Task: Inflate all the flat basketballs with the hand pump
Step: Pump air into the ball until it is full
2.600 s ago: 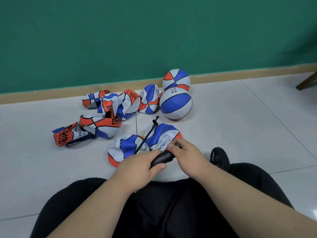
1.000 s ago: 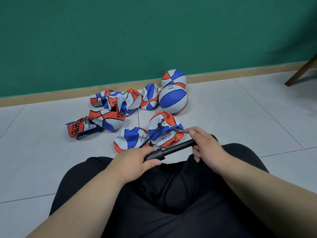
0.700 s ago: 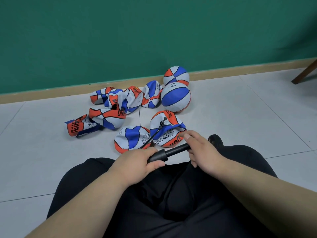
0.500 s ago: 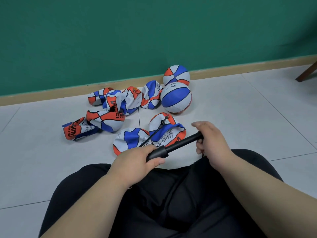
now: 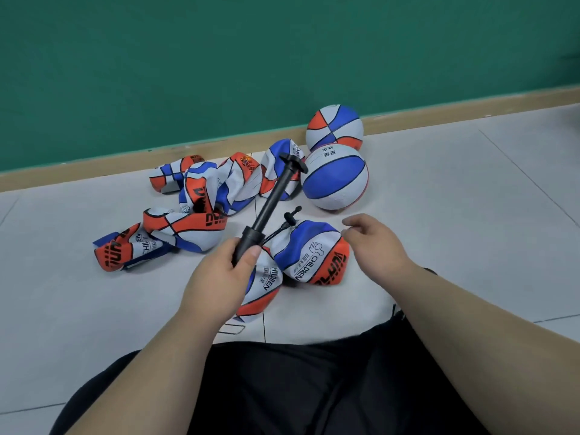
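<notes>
At the bottom of the frame the black-trousered lap point(image 5: 298, 387) is seen. Just above it, left of centre, the black plastic hand pump point(image 5: 270, 205) is gripped at its barrel by the left hand point(image 5: 219, 277), fingers and thumb curled round it. Half a second earlier the pump handle was held by the right hand point(image 5: 376, 243). It has now been released, and the pump has been swung up toward the upper centre with its rod drawn out. The right hand is held with fingers loosely spread and empty, over the crumpled blue, white and orange basketball point(image 5: 314, 255) at centre. The thin black hose point(image 5: 290, 219) is seen at that ball's top edge. Pumping is judged paused, as the ball is not yet round. Farther back a heap of flat balls point(image 5: 201, 196) is left waiting, and two inflated balls point(image 5: 337, 183) are seen by the green wall.
</notes>
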